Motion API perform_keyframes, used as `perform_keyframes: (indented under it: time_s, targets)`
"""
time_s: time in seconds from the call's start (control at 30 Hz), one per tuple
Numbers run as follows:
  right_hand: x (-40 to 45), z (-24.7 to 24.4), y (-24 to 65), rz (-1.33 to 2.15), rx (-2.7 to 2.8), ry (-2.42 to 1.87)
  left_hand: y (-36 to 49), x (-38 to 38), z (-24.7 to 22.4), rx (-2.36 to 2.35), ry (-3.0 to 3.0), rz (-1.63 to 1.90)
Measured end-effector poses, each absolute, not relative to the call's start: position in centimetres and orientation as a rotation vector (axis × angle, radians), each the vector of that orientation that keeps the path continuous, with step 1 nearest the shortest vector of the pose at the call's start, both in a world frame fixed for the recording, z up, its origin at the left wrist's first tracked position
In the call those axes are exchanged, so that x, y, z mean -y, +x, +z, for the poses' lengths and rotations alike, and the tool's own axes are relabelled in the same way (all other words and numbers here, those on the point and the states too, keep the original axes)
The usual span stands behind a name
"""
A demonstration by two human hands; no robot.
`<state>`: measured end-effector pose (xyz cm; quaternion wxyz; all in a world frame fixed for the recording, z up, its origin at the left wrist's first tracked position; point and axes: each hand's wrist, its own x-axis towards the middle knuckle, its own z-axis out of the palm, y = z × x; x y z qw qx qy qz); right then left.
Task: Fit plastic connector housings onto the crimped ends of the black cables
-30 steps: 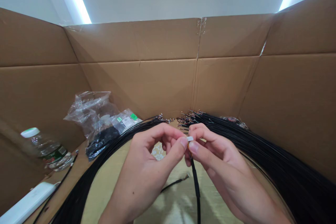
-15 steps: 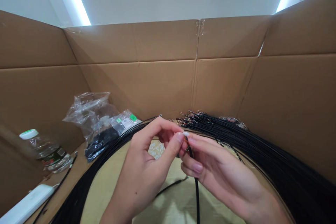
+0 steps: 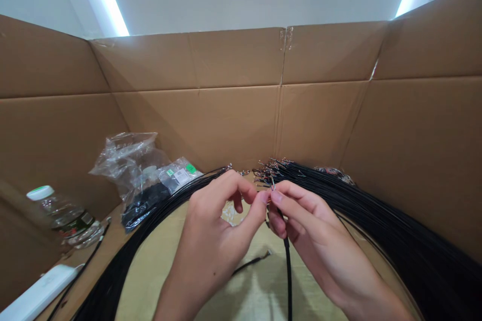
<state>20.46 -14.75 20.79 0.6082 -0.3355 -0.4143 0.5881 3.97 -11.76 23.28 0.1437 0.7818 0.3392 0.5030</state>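
Note:
My left hand [image 3: 222, 228] pinches a thin orange wire [image 3: 268, 200] between thumb and forefinger at the stripped end of a black cable. My right hand [image 3: 316, 230] is closed around the top of that black cable [image 3: 288, 271], its thumb and forefinger at the fine wires. The fingertips of both hands nearly meet. A small light-coloured tip [image 3: 273, 183] sticks up above my right thumb. Below the hands, a second cable end [image 3: 259, 259] with a small connector lies on the pale surface. Small white pieces [image 3: 229, 213] lie partly hidden behind my left hand.
Black cable bundles curve along the left [image 3: 143, 238] and right [image 3: 361, 215]. Clear plastic bags [image 3: 139, 175], a bottle [image 3: 71, 218] and a white box-like object [image 3: 43, 293] are at the left. Cardboard walls [image 3: 226, 120] enclose the back and sides.
My left hand has shifted slightly right, and my right hand has turned around the cable end. The white piece formerly between the fingertips is no longer clearly visible; a light-coloured tip now points upward.

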Motion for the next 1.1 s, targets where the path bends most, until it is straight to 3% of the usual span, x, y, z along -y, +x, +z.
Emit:
perform_keyframes:
  time_s: [1.1]
  targets:
    - [14.61, 20.65, 20.21, 1.170, 1.076, -0.780, 4.56, 11.54, 23.14, -0.912, 1.917, 1.453]
